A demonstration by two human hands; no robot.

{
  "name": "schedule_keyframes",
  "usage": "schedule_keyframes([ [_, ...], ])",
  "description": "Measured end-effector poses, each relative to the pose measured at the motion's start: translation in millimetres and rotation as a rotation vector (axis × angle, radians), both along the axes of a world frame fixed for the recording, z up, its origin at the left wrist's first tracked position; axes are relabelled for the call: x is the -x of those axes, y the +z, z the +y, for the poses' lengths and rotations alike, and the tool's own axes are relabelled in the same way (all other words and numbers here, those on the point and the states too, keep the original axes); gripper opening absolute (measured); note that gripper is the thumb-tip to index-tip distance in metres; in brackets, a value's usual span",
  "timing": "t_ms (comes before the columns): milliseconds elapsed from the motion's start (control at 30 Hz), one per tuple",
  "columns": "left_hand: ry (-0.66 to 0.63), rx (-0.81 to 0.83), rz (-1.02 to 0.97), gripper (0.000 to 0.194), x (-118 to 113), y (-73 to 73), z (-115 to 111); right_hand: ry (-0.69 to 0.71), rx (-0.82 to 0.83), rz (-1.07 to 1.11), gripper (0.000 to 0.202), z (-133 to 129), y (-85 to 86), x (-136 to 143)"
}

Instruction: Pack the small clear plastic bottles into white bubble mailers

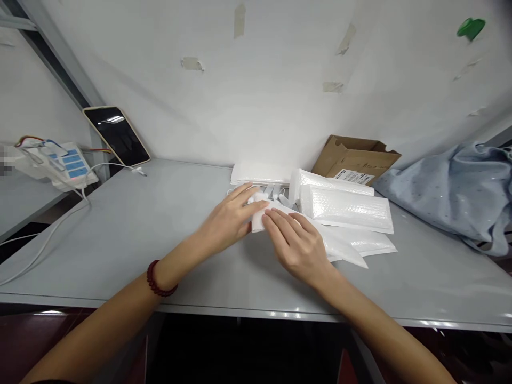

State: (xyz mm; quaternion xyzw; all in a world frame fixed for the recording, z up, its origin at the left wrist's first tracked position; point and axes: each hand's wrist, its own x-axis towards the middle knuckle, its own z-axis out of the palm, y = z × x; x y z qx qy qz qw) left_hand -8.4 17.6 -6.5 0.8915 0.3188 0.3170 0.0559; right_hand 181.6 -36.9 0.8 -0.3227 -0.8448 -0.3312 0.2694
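Note:
A white bubble mailer (259, 220) lies at the middle of the table, under both hands. My left hand (228, 218) grips its left end, thumb on top and the lower fingers hidden beneath. Across the same mailer, the fingers of my right hand (298, 242) press together near the thumb of the left. Just behind the hands are several small white pieces with thin cords (276, 193), partly covered and too small to name. To the right, more white bubble mailers (352, 209) overlap in a loose pile. Another flat white packet (260, 174) lies against the wall.
An open cardboard box (352, 157) stands behind the pile. At the right edge slumps a light blue cloth bag (452, 192). A phone (118, 136) leans on the wall at left, near a power strip (70, 165) and a white cable (52, 229) that crosses the table's left side.

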Motion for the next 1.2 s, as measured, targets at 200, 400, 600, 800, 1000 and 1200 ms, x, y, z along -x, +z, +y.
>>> schedule_keyframes([
  [200,-0.064,-0.008,-0.152,0.034,-12,-2.5,-8,0.019,-0.114,0.087,0.026,-4,3.7,-4],
  [400,0.242,0.319,-0.293,0.034,-24,11.3,-13,-0.276,-0.306,0.381,0.012,16,25.5,-56],
  [600,0.288,0.676,-0.6,0.038,-36,23.8,2,-0.877,0.126,0.788,0.03,55,36.7,-162],
  [800,0.164,0.86,-0.848,0.039,-36,22.1,9,-1.039,0.762,0.845,0.072,49,27.1,-208],
  [1000,0.177,0.904,-0.877,0.04,-26,19.1,9,-1.123,0.982,0.955,0.093,44,28.5,-223],
  [1200,-0.03,1.155,-0.644,0.036,-23,18.9,10,-0.956,0.772,0.923,0.039,47,19.6,-233],
])
